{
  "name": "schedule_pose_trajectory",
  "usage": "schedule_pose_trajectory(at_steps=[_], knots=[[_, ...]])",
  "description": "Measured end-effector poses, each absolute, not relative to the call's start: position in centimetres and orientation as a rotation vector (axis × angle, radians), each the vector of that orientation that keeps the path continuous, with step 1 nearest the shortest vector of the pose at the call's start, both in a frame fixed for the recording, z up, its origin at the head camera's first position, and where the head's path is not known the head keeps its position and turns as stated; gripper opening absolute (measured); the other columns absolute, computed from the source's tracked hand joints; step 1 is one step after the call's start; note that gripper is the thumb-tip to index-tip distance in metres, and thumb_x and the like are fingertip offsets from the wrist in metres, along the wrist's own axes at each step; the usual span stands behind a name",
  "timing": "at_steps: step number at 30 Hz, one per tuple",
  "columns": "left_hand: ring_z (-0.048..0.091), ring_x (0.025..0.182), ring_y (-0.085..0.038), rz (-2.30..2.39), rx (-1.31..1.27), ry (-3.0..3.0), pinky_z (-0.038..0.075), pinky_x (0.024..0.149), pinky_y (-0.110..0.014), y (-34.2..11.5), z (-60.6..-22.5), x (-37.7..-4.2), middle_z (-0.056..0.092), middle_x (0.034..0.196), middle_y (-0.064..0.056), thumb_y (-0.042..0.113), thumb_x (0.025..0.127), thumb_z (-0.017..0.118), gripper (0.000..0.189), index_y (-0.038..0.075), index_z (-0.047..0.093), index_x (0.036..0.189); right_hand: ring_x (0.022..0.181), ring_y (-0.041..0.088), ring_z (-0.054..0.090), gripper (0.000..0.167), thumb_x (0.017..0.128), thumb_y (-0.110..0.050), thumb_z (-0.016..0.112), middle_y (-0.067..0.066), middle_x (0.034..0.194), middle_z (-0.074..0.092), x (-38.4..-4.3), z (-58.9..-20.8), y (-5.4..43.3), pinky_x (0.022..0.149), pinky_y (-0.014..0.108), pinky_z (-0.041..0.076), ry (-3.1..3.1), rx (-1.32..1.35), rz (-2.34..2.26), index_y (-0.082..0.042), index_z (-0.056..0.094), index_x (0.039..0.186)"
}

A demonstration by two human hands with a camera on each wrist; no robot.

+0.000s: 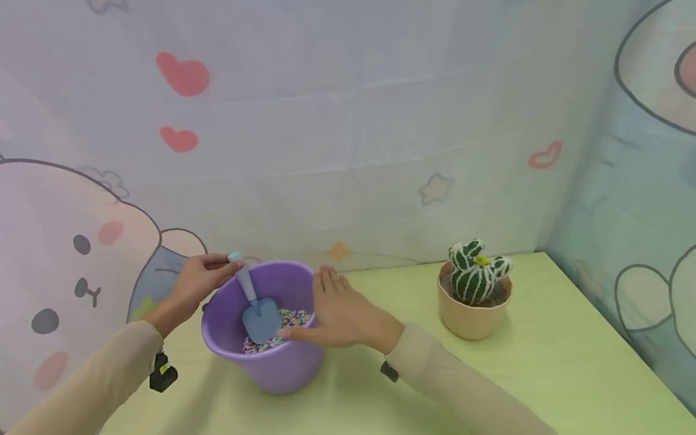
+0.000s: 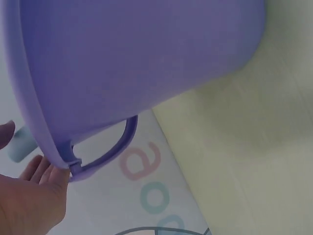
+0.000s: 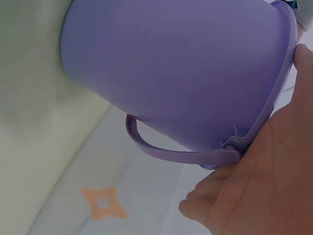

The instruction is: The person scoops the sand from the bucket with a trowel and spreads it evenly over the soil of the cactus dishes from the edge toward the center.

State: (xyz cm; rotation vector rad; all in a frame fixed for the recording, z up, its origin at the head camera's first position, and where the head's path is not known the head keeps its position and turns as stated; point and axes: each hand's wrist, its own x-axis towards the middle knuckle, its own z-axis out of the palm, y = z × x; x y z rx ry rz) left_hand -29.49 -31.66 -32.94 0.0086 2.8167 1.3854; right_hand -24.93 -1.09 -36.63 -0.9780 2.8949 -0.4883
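Observation:
A purple bucket (image 1: 283, 368) stands on the light green tabletop, with small multicoloured beads (image 1: 296, 318) inside. Leaning in it is a blue toy shovel (image 1: 262, 320), blade on the beads and handle against the left rim. My left hand (image 1: 198, 281) grips that rim beside the handle's end, its thumb reaching over and its fingers curled at the outside, as the left wrist view shows. At the opposite rim my right hand (image 1: 348, 311) lies with straight fingers against the outside and the thumb over the near edge. The bucket's carrying handle (image 3: 171, 155) hangs at the back.
To the right on the table (image 1: 549, 338) sits a knitted cactus (image 1: 474, 284) in a peach-coloured pot (image 1: 470, 320). A printed cloth backdrop (image 1: 348, 133) rises behind the table's back edge, and another stretch of cloth (image 1: 641, 241) hangs along the right side.

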Motion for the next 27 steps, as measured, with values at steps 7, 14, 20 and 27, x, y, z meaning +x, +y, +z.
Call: schedule_pose_trajectory(at_steps=[7, 14, 20, 27], knots=[[0.073, 0.108, 0.001, 1.519, 0.116, 2.720, 0.063, 0.099, -0.023, -32.6, -32.2, -29.6, 0.054, 0.152, -0.032, 0.037, 0.102, 0.072, 0.073, -0.005, 0.044, 0.155, 0.165, 0.040, 0.003, 0.131, 0.088, -0.096, 0.032, 0.031, 0.173, 0.004, -24.7, -36.4, -1.6, 0.139, 0.047, 0.015, 2.918, -0.934, -0.386, 0.008, 0.007, 0.165], [0.067, 0.131, -0.025, 1.481, 0.126, 2.689, 0.061, 0.104, -0.026, -31.9, -31.9, -29.9, 0.049, 0.158, -0.028, 0.042, 0.100, 0.073, 0.078, -0.003, 0.043, 0.157, 0.165, 0.040, 0.002, 0.132, 0.088, -0.096, 0.032, 0.031, 0.173, 0.003, -24.7, -36.5, -1.4, 0.140, 0.047, 0.013, 2.907, -0.905, -0.390, 0.007, 0.007, 0.165], [0.072, 0.121, -0.015, 1.433, 0.135, 2.713, 0.063, 0.101, -0.026, -31.0, -31.9, -29.9, 0.059, 0.150, -0.024, 0.039, 0.100, 0.074, 0.070, -0.002, 0.050, 0.153, 0.165, 0.041, 0.003, 0.132, 0.088, -0.095, 0.035, 0.031, 0.173, 0.002, -24.4, -36.4, -1.5, 0.140, 0.046, 0.013, 2.876, -0.913, -0.430, 0.008, 0.006, 0.165], [0.073, 0.109, -0.003, 1.512, 0.197, 2.646, 0.065, 0.100, -0.034, -29.9, -32.0, -30.3, 0.064, 0.144, -0.026, 0.032, 0.099, 0.077, 0.065, -0.005, 0.054, 0.147, 0.165, 0.041, 0.004, 0.130, 0.089, -0.094, 0.035, 0.031, 0.173, 0.004, -24.4, -36.4, -1.6, 0.140, 0.045, 0.012, 2.881, -0.905, -0.450, 0.008, 0.006, 0.165]])
